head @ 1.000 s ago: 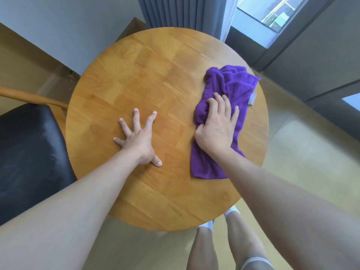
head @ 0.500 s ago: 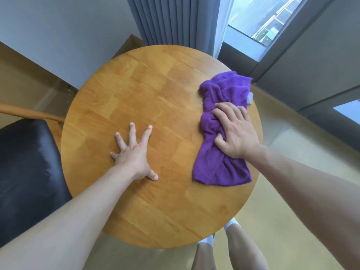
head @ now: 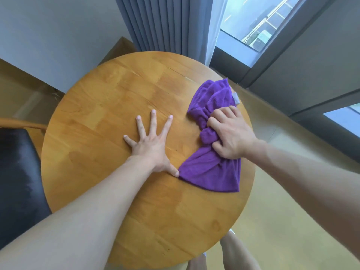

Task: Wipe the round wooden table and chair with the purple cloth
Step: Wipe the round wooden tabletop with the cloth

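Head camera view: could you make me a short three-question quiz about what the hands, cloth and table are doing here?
1. True or false: the left hand lies flat with spread fingers on the round wooden table.
2. Which hand grips the purple cloth? A) left B) right C) both
3. Fill in: the black chair seat is on the table's ____ side in the picture.

Key: 1 true. 2 B, the right hand bunches it. 3 left.
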